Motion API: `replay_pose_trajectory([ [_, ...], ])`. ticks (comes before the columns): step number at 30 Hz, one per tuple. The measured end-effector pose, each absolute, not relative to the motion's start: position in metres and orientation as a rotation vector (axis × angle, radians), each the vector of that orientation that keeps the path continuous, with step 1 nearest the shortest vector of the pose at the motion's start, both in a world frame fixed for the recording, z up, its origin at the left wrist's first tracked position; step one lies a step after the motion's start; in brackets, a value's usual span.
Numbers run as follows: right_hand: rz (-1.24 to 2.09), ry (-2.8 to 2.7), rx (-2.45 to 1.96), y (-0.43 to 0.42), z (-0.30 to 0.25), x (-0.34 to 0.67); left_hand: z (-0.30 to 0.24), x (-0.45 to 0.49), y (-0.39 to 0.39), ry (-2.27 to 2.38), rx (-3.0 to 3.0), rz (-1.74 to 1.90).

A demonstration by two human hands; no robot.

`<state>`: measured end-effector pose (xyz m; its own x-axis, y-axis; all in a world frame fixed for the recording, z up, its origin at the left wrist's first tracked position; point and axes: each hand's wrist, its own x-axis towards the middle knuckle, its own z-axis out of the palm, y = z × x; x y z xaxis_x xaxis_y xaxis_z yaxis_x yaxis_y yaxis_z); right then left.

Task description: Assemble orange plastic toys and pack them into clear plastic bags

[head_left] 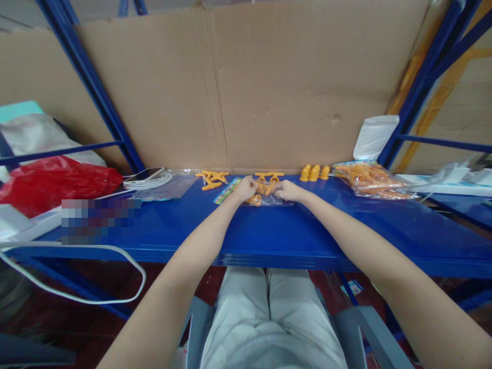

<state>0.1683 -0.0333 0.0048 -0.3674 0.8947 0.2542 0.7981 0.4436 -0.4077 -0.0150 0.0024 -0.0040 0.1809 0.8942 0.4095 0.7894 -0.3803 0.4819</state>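
Note:
A clear plastic bag (274,200) with a colourful printed card (226,191) at its left end lies on the blue table in front of me. Several orange plastic pieces (254,200) are in or against it. My left hand (245,188) is closed on the bag beside the card. At the bag's right end, my right hand (289,191) is closed on the plastic, close to an orange piece; its fingertips are small and partly hidden. Just behind the hands lie orange T-shaped pieces with rings (274,178).
Orange Y-shaped pieces (212,179) lie left of the hands, beside flat clear bags (169,187) and a coiled white cable (154,179). Orange cups (314,173) stand at the back right, near filled bags (369,179). Cardboard (269,87) backs the blue table (277,236).

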Motion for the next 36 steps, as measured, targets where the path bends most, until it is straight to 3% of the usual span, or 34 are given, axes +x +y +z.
replay_pose_trajectory([
  [4,0.294,-2.291,-1.431,-0.036,0.007,0.166,-0.002,-0.016,0.001,1.65,2.316,0.927],
  [10,0.577,-2.289,-1.593,-0.041,0.024,0.18,-0.003,-0.016,-0.001,1.665,2.297,0.966],
  [19,-0.138,-2.119,-1.783,-0.007,0.044,0.212,-0.001,-0.015,-0.004,1.649,2.257,0.971],
  [28,-0.07,-2.428,-1.774,0.028,0.047,0.185,-0.003,-0.013,-0.004,1.658,2.229,0.959],
  [36,-0.23,-2.422,-1.872,0.046,0.034,0.179,-0.006,-0.011,-0.004,1.685,2.238,0.985],
])
